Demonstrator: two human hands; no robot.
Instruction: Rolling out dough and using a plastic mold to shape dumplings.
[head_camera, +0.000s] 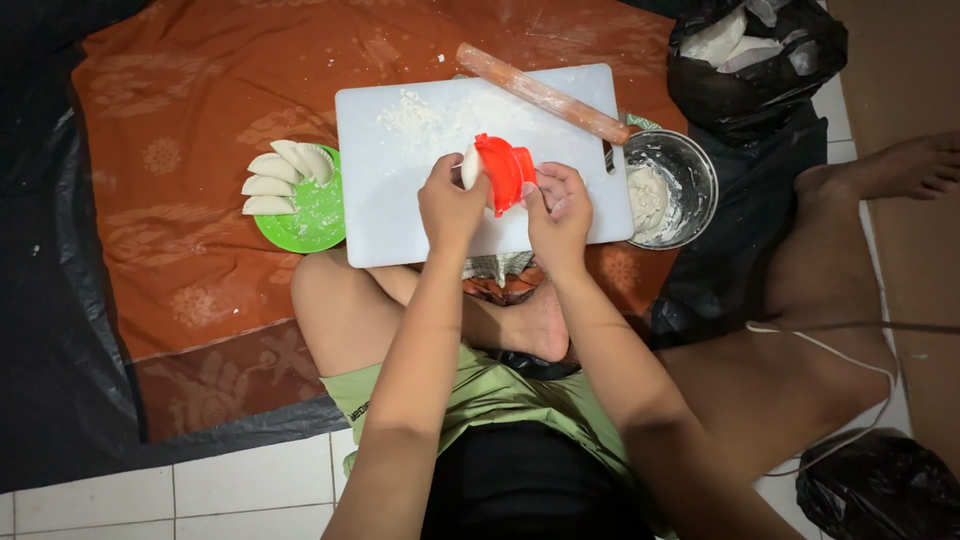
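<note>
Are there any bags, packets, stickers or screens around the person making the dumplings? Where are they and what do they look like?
Black plastic bag: top right, beyond the metal bowl; crumpled, open, with white wrappings inside.
Second black plastic bag: bottom right on the floor; shiny, bunched.
Small printed mark: on the green shorts; dark, too small to tell more.
No screens or signs show.

Dough mostly hidden inside red press; black bag cut off.

Tiled floor — black sheet, orange cloth
</note>
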